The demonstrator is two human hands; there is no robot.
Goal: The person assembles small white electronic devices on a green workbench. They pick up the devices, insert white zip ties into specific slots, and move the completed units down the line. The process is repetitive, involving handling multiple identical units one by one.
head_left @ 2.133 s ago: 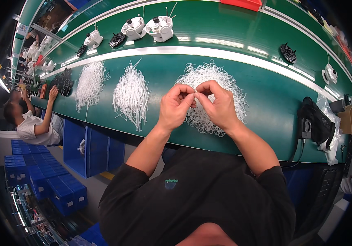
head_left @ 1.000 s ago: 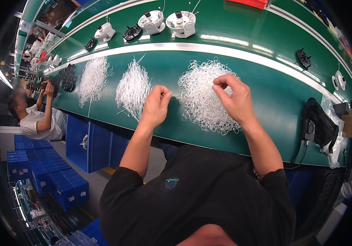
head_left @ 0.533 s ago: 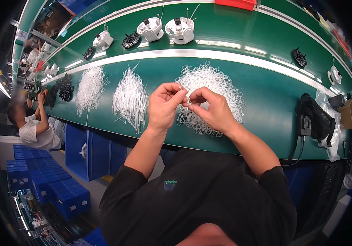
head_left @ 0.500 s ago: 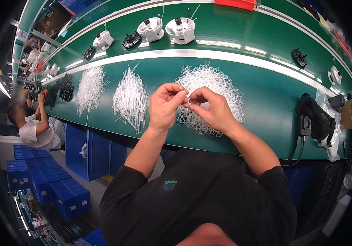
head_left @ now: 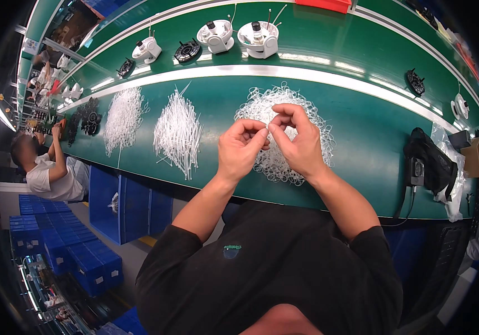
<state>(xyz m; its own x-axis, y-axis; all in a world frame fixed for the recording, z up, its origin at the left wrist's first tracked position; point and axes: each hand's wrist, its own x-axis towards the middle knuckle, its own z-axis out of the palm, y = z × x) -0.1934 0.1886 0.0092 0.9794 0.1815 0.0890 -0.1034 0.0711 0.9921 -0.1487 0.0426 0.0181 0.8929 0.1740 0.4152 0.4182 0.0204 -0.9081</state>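
Note:
Over a heap of looped white cable ties, my two hands meet with their fingertips close together. My left hand pinches with thumb and forefinger. My right hand also pinches, its thumb bent toward the left fingertips. A small bit of white, seemingly a cable tie, shows between them; most of it is hidden by the fingers. To the left lies a pile of straight white cable ties, apart from my hands.
Another white pile and black parts lie further left. White housings and black round frames stand on the strip behind. A black bag-like item is at right. A co-worker sits at far left beside blue bins.
My hands have lowered slightly, the left moving right, and the right fingers have lifted and spread a little. The housings and black frames on the back strip have shifted right.

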